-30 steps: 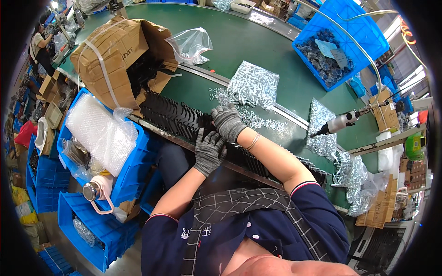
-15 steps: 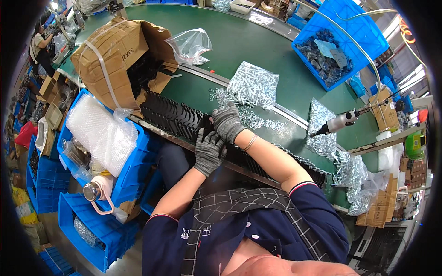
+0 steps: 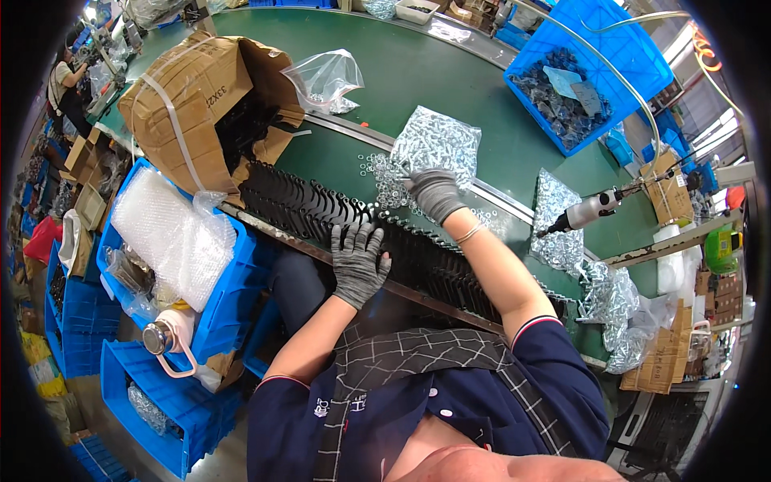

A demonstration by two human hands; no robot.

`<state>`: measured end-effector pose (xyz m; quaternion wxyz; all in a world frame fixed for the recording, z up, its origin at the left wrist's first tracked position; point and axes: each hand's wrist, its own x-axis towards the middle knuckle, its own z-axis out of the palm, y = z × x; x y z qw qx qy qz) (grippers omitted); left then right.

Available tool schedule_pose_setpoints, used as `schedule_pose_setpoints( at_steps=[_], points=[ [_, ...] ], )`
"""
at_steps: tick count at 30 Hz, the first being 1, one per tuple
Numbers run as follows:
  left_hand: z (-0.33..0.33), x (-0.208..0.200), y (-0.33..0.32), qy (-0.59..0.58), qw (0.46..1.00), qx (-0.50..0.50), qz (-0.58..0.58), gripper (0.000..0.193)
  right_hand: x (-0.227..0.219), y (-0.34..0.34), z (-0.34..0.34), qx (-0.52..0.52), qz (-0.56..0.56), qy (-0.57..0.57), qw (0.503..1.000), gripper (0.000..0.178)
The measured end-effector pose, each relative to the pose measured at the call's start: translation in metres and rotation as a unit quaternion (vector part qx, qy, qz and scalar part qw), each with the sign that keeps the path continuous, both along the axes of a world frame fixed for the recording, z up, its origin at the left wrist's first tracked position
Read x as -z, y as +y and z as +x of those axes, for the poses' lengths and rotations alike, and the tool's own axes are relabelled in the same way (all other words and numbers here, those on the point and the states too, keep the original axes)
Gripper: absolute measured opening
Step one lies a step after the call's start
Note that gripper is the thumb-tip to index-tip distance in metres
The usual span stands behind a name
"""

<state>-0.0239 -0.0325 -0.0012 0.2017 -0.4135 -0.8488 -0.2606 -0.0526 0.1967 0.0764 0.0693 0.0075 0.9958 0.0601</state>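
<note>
Mid-frame, curved black parts (image 3: 301, 197) are lying tightly rowed, left hand (image 3: 358, 263) resting open, grip unclear in right hand (image 3: 438, 194)

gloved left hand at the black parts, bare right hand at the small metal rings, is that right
Not quite: the head view shows the right hand in a grey glove too, not bare. The rest stands: left hand at the black parts, right at the small metal rings.

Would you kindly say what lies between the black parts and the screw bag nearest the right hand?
Loose silver rings and the gloved right hand, in the head view.
</note>
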Motion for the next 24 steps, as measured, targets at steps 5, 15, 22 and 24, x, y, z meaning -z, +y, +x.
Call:
schedule_pose_setpoints(
  at_steps=[5,15,22,24],
  points=[
    [-0.003,0.004,-0.002,-0.018,0.999,0.035,0.002,0.045,0.027,0.044,-0.005,0.161,-0.001,-0.042,0.986,0.024],
    [-0.009,0.000,-0.002,-0.009,0.999,0.045,0.009,0.041,0.039,0.048,-0.001,0.148,-0.093,0.009,0.985,0.021],
    [-0.008,0.006,-0.002,-0.010,0.999,0.045,0.008,0.040,0.022,0.003,0.009,-0.033,-0.156,0.019,0.987,0.018],
    [-0.007,0.006,0.001,-0.010,0.999,0.050,0.016,0.040,0.026,0.005,0.006,-0.074,-0.094,0.004,0.993,0.017]
  ],
)
